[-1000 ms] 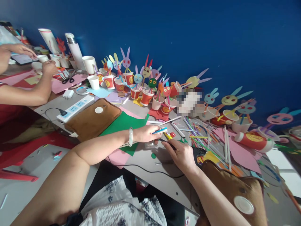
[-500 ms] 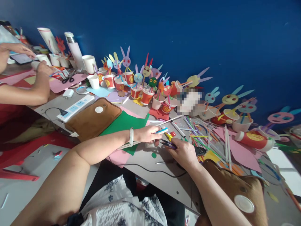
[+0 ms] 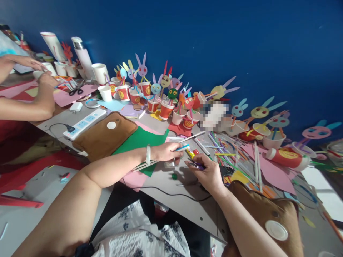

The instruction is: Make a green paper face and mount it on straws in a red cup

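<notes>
My left hand is closed on a narrow blue-and-white strip, whose end sticks out past the fingertips; its exact kind is not clear. My right hand grips purple-handled scissors. Their blades point left toward my left hand, with a small gap between. Below the hands, a small green disc lies on the grey table. White sticks pass beneath my left wrist. Under my left fingers is a small clear item I cannot make out.
Paper cups with rabbit-faced figures line the blue wall. Colored sticks lie right of centre. Brown pouches flank me, beside a power strip and green paper. A black cable crosses the table. Another person's hands work at left.
My right hand and the scissors have drawn slightly away from my left fingers, widening the gap. My left hand keeps its grip on the strip.
</notes>
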A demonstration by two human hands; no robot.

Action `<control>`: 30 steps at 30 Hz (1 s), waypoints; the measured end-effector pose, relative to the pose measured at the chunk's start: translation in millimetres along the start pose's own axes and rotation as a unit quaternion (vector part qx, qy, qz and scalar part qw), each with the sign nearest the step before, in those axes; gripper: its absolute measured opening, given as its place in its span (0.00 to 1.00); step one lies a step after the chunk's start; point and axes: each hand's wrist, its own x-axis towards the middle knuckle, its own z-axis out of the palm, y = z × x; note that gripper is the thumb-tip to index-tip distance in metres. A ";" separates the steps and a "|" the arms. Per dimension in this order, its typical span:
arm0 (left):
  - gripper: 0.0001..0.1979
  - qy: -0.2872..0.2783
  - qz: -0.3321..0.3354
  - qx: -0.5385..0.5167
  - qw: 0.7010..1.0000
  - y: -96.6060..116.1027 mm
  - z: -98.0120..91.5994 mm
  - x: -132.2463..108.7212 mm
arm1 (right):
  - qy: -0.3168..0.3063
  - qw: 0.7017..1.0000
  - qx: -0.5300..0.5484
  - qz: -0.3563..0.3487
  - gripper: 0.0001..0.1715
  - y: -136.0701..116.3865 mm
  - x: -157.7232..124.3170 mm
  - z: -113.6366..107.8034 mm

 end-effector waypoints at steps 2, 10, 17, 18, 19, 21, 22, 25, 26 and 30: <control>0.14 -0.004 0.004 0.002 1.000 -0.1 0.9 -0.6 | -0.003 0.998 0.054 0.023 0.16 -4.1 -1.1 4.3; 0.13 -0.011 0.006 0.049 0.999 6.1 3.6 -5.3 | -0.026 0.987 0.145 0.063 0.13 -12.6 0.0 6.6; 0.09 -0.014 0.008 0.057 0.998 4.4 2.9 -4.0 | 0.003 0.995 0.086 0.058 0.14 -8.8 2.8 -3.7; 0.08 -0.012 0.006 0.054 0.998 4.0 2.9 -3.7 | 0.031 0.996 0.064 0.060 0.15 -4.2 4.8 -7.9; 0.07 -0.009 0.005 0.051 0.999 3.6 3.0 -3.4 | 0.061 0.995 0.041 0.065 0.15 1.6 7.3 -12.5; 0.06 -0.005 0.008 0.048 0.999 3.1 3.1 -3.2 | 0.108 0.991 -0.011 0.081 0.16 15.4 13.5 -22.2; 0.06 -0.004 0.010 0.046 0.999 3.0 3.1 -3.3 | 0.101 0.990 -0.031 0.094 0.16 22.5 16.7 -26.4; 0.05 -0.002 0.007 0.040 0.999 3.6 2.7 -4.0 | 0.027 0.988 -0.111 0.101 0.16 38.3 24.1 -34.1; 0.06 -0.001 0.005 0.039 0.999 4.1 2.4 -4.2 | 0.001 0.984 -0.146 0.103 0.16 40.9 25.4 -34.8; 0.05 0.001 0.009 0.053 0.999 5.7 0.7 -4.1 | -0.031 0.971 -0.215 0.100 0.17 41.1 26.4 -32.1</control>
